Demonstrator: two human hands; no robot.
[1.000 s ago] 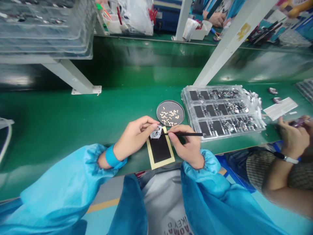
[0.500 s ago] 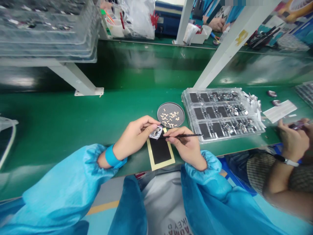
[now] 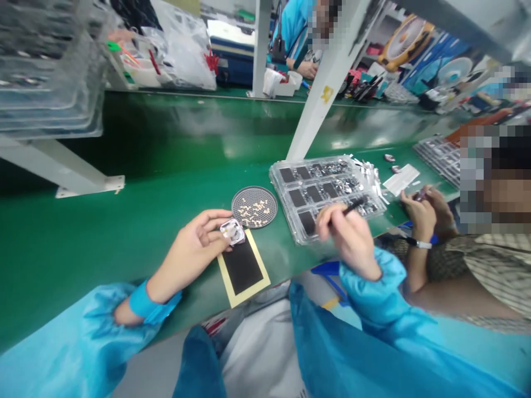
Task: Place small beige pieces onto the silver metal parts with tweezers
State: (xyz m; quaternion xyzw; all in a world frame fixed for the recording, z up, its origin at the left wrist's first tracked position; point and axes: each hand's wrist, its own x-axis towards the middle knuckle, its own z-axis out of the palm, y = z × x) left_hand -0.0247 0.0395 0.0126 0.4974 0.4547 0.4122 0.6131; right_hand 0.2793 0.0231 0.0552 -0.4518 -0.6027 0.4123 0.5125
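My left hand grips a small white-and-silver device part between thumb and fingers, above the top edge of a black sheet with a yellow border. Just behind it lies a round perforated dish holding several small beige pieces. My right hand, blurred, is closed around a dark thin tool and hangs over the front of a clear compartment tray. Black squares and small metallic parts fill that tray.
At the right, a person's hands hold a small object beside a white strip. A slanted white post rises behind the tray. Stacked clear trays stand at the upper left.
My right hand has left the device part and moved right over the tray, still with the tool. My left hand keeps the part. The view has turned right.
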